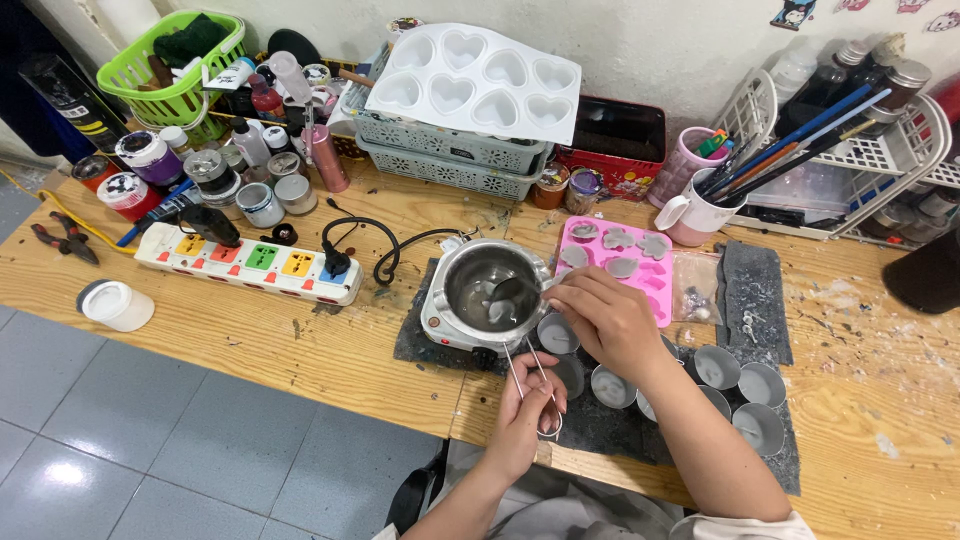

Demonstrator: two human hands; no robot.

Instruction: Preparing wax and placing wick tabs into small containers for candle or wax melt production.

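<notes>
The right hand [605,318] pinches a spoon [512,290] in the metal pot [490,287]; left hand [530,405] fingers close on tweezers [530,375]. Wax may drip beside the small cups [555,335], if the spoon tilts.

A home craft workshop is showing here: a scuffed wooden worktop [250,330] is carrying a small melting pot [487,290], a pink silicone mould [640,262], little tins [735,380], paint jars [150,157] and a cup of brushes [700,212] along its far edge.

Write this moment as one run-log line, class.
left hand: holds tweezers | right hand: spoon in metal pot | beside: pink mould
</notes>
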